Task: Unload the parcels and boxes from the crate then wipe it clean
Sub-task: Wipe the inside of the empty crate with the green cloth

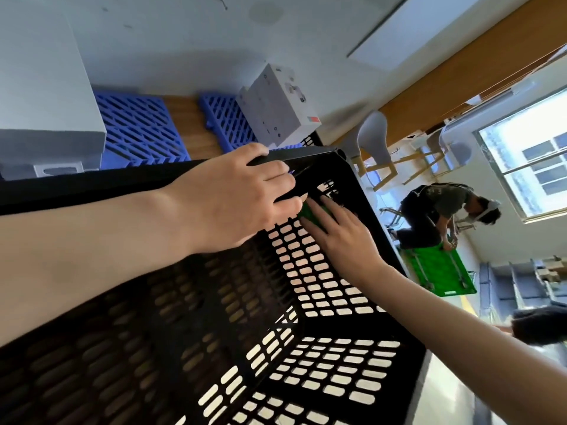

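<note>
Black slotted crate point(214, 317) fills the lower view close up, its inside facing the camera. The left hand point(236, 191) curls over the far rim near the corner and grips it. The right hand point(340, 237) lies flat with straight fingers, pressing a green cloth point(310, 214) against the inner wall just beside that corner; the wall below it is uncovered. Beyond the rim a white box point(276, 108) stands on a blue slatted mat point(227, 118); its print and red label are too small to read. Farther right, another person point(435, 210) crouches by a green cart point(438, 271).
</note>
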A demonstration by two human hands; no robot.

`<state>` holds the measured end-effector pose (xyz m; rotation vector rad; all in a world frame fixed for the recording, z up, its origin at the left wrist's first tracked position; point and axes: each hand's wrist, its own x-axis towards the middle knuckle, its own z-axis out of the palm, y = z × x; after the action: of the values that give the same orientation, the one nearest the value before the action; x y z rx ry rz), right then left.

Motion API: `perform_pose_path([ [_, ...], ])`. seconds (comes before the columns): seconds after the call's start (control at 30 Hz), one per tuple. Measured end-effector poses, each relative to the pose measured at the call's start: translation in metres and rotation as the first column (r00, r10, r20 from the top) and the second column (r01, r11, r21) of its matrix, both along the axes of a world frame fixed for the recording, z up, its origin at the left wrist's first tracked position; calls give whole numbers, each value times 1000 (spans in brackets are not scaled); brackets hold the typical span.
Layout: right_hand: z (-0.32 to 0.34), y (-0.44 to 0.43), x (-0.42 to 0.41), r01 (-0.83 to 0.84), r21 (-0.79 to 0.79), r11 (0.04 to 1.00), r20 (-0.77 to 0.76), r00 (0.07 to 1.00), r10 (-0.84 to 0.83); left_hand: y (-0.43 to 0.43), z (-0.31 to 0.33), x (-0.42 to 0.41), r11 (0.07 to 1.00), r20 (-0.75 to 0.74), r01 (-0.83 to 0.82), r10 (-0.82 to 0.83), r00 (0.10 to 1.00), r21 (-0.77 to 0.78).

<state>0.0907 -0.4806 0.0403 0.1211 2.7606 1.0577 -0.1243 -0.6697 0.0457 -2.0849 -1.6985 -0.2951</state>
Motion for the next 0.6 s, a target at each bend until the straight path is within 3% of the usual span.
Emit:
perform_pose_path([
  [0.1, -14, 0, 5, -18, -4, 1000, -8, 1000, 18, 0, 0, 0, 1000, -15, -18, 17, 1000, -22],
  [0.27, -92, -20, 20, -22, -85, 996, 369, 928, 52, 6, -4, 1, 999, -46, -23, 21, 999, -39],
  [0.33, -102, -25, 23, -9, -59, 998, 415, 909, 33, 6, -2, -1, 1000, -8, -14, 14, 1000, -11],
  [0.47, -62, -25, 19, -5, -51, 999, 317, 948, 20, 2, -2, -1, 1000, -19, -8, 8, 1000, 5],
  [0.6, 5, -20, 30, 39, -27, 999, 125, 992, -35, 0, 4, 0, 999, -12, -6, 5, 1000, -42],
])
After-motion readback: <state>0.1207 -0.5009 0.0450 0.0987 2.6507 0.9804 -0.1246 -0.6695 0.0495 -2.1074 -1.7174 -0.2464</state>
